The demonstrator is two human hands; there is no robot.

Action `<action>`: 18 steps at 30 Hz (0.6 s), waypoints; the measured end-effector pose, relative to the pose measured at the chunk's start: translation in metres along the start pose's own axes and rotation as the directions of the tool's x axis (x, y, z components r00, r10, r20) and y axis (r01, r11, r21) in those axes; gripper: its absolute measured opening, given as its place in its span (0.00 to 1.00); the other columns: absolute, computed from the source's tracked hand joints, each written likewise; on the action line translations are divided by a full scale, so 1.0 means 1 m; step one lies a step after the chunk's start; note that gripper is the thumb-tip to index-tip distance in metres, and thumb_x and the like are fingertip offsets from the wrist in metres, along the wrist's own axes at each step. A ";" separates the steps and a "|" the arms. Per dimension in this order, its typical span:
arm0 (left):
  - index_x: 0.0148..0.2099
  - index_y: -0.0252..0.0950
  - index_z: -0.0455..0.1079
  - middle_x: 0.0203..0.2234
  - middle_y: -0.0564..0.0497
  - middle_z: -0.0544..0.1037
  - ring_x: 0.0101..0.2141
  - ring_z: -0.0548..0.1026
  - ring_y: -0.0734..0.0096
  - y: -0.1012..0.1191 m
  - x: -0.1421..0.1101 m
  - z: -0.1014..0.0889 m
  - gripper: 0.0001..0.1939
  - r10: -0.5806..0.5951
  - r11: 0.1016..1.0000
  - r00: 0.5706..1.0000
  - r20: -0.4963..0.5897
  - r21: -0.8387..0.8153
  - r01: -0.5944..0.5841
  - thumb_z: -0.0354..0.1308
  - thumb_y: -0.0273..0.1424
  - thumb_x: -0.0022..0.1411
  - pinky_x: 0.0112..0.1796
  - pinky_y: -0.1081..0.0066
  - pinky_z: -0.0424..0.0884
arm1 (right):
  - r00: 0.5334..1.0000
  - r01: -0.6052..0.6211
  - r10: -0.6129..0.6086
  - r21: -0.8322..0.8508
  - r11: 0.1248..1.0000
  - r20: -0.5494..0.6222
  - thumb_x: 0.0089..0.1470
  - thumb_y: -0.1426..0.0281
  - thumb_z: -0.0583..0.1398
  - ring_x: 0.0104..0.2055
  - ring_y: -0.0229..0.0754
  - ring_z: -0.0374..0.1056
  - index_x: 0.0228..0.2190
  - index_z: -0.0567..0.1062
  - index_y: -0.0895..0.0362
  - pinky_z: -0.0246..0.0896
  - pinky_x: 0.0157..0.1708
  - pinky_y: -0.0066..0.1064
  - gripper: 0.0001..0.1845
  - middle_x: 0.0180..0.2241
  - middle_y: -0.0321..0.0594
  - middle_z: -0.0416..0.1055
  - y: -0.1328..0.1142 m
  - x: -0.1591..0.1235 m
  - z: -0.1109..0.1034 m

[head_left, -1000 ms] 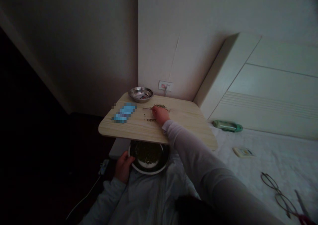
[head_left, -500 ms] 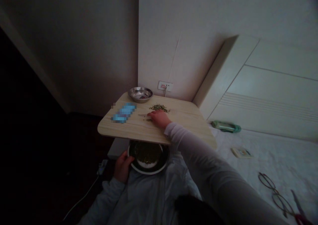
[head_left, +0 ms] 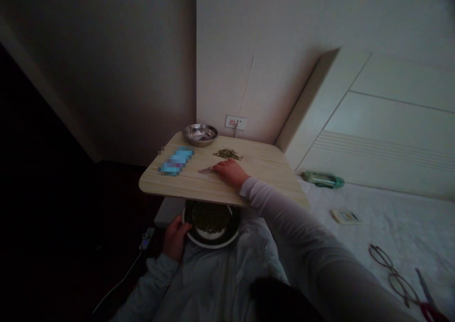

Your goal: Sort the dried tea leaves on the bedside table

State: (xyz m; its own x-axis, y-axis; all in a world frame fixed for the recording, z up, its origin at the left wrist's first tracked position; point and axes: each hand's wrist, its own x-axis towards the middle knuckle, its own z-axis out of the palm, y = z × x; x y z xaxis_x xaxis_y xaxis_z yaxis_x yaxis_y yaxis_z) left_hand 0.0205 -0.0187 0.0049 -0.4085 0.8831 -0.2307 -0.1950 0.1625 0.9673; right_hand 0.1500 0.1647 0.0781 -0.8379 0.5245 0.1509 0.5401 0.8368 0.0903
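My left hand [head_left: 176,236] grips the left rim of a white-rimmed bowl [head_left: 212,244] on my lap, thumb over the edge. Small dark green bits lie inside it, and the tabletop hides its far side. Over the light wooden table [head_left: 185,189], my right hand [head_left: 230,172] is closed on a thin, pale, flat piece [head_left: 205,170] that sticks out to the left, low against the surface. Its exact kind is too dim to make out. Just beyond my right fingers is a loose pile of green bits [head_left: 228,154].
A metal bowl [head_left: 200,135] stands at the table's back left, near a blurred blue item [head_left: 177,161]. Behind is a wall socket [head_left: 236,122] with a plug. On the bed lie a green bottle [head_left: 323,179], a small pale box [head_left: 346,216], glasses [head_left: 398,284] and a red-handled tool [head_left: 428,308].
My right hand has shifted slightly toward me and to the right. The flat piece shows more broadly, and the few bits beside it are now mostly hidden. My left hand stays on the bowl.
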 end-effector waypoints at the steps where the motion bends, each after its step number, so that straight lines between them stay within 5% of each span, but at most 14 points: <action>1: 0.25 0.34 0.61 0.14 0.58 0.66 0.21 0.64 0.74 0.000 0.000 0.000 0.07 -0.002 1.000 1.000 0.001 -0.001 0.002 0.49 0.28 0.37 0.24 0.75 0.60 | 1.000 0.006 -0.006 0.002 1.000 -0.006 0.46 0.73 0.47 0.37 0.37 0.58 0.37 0.63 0.55 0.44 0.38 0.30 0.14 0.35 0.39 0.64 0.001 -0.001 0.000; 18: 0.25 0.35 0.61 0.15 0.58 0.66 0.20 0.65 0.74 -0.009 0.005 -0.003 0.07 0.004 0.999 1.000 0.023 -0.036 -0.003 0.51 0.29 0.38 0.25 0.73 0.60 | 0.997 0.039 -0.032 0.088 0.995 -0.073 0.45 0.74 0.47 0.36 0.36 0.58 0.34 0.66 0.57 0.45 0.38 0.29 0.12 0.33 0.40 0.65 0.011 -0.023 0.006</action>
State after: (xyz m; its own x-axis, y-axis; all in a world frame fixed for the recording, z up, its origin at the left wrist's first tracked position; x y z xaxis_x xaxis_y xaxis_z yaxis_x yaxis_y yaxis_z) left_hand 0.0176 -0.0174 -0.0051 -0.3883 0.8938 -0.2245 -0.2262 0.1438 0.9634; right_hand 0.1743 0.1631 0.0693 -0.8470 0.4844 0.2190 0.4982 0.8670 0.0087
